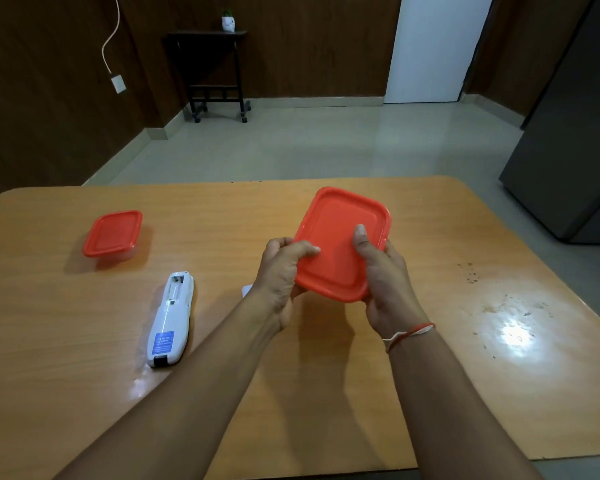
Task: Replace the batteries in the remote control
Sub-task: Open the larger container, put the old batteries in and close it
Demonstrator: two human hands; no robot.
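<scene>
A white remote control lies face down on the wooden table, left of my arms, with its battery compartment uncovered and looking empty. Above the table's middle I hold a container with an orange-red lid, tilted toward me. My left hand grips its left edge, thumb on the lid. On the right edge, my right hand grips it with the thumb pressed on top. A small white piece peeks out behind my left wrist; it is mostly hidden. No batteries show.
A second, smaller container with an orange-red lid stands shut at the table's far left. The table's right part has scuffs and glare. Beyond the table are a tiled floor, a black side stand and a dark cabinet.
</scene>
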